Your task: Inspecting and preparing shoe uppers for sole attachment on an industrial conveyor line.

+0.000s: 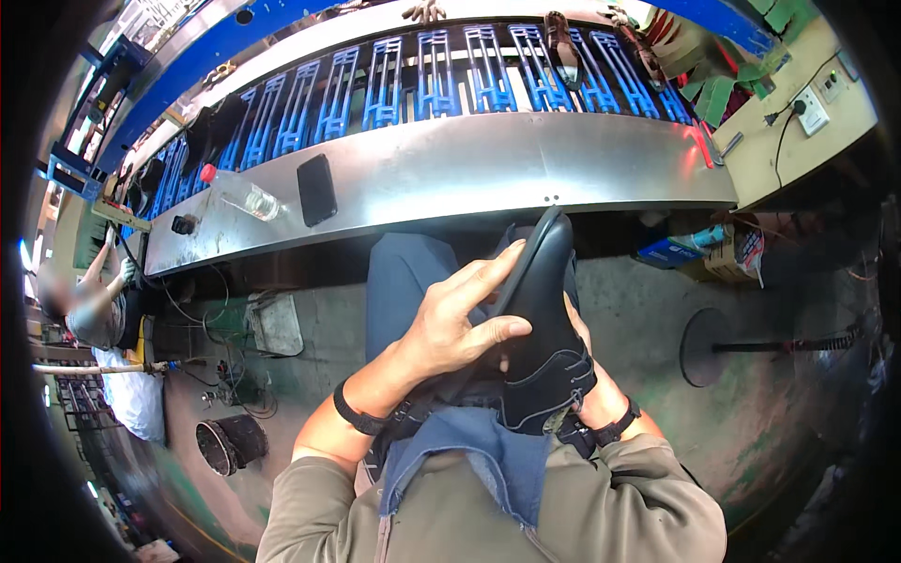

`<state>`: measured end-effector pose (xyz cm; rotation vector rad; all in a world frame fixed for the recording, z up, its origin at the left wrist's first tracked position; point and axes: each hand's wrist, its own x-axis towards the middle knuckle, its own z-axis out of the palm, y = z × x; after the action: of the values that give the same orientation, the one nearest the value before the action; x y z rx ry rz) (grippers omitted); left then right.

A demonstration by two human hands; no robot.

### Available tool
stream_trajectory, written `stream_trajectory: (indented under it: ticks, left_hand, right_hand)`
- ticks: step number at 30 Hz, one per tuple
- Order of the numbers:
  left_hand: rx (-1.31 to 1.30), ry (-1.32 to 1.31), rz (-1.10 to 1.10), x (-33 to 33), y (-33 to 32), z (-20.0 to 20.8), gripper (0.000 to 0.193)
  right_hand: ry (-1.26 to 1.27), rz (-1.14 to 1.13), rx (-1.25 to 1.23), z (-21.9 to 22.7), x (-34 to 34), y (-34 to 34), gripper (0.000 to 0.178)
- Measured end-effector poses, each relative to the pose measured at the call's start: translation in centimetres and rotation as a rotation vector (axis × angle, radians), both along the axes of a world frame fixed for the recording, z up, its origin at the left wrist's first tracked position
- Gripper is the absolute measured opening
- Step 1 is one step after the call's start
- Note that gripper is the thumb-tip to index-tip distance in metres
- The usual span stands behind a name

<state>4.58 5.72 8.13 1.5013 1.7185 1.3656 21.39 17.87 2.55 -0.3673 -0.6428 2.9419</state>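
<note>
A black shoe (547, 305) stands toe up over my lap, its sole facing left and its stitched collar near my waist. My left hand (460, 314) lies along the sole side, fingers stretched out and thumb apart, the fingertips at the sole edge (532, 258). Behind the shoe's right side, my right hand (578, 325) supports it; most of its fingers are hidden, and only part of the hand shows. A blue cloth (469, 455) hangs across my front below the shoe.
Ahead runs a metal ledge (422, 169) with a phone (317, 190) and a clear bottle (246, 195). Beyond it, blue racks (385, 84) hold shoes (563, 52). Boxes (732, 253) and a round-based stand (699, 347) are right; a black bucket (232, 444) and another person (99, 310) are left.
</note>
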Motion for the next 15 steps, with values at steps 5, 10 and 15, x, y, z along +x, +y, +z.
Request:
stream_trajectory:
  ticks: [5,10,15]
  left_hand:
    - [0.013,-0.066,0.028,0.7,-0.7,0.1,0.091]
    - [-0.045,-0.25,0.145,1.2,-0.8,0.7,0.111]
    - [0.208,-0.811,0.328,-0.7,-1.3,-1.1,0.057]
  right_hand:
    - [-0.05,-0.064,0.303,0.2,-0.5,-0.9,0.067]
    - [-0.089,-0.111,0.026,1.4,-1.9,-1.4,0.064]
    - [-0.205,-0.17,1.214,3.1,-2.7,-3.3,0.056]
